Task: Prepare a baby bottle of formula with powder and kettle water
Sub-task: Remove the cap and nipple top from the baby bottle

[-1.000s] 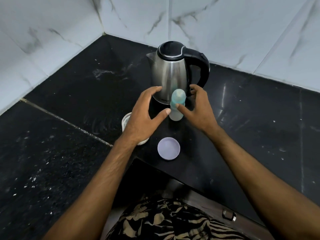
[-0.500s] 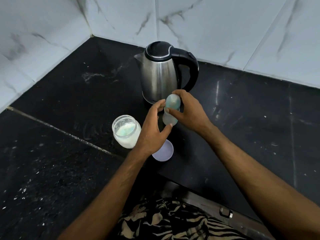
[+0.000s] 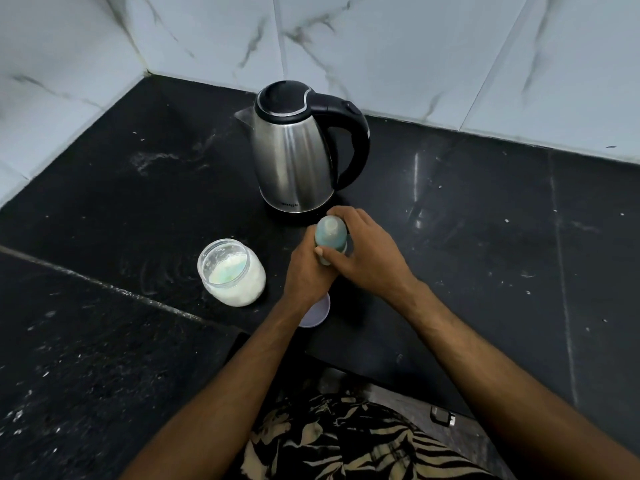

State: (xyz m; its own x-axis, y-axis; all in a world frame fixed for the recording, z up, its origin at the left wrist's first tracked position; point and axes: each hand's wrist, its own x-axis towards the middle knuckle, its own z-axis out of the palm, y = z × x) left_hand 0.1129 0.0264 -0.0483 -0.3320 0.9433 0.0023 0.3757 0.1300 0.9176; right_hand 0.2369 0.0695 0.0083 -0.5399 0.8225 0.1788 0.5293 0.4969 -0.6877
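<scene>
Black counter [image 3: 485, 237], both hands wrapped on baby bottle [image 3: 330, 233], left hand [image 3: 306, 271] low, right hand [image 3: 367, 251] high

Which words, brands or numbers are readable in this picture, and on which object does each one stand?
Small dark brand mark low on the stainless steel electric kettle: present, but too small and blurred to read.
Pale blue-green baby bottle: no readable text or scale marks.
Clear glass jar of white powder: no label visible.
</scene>
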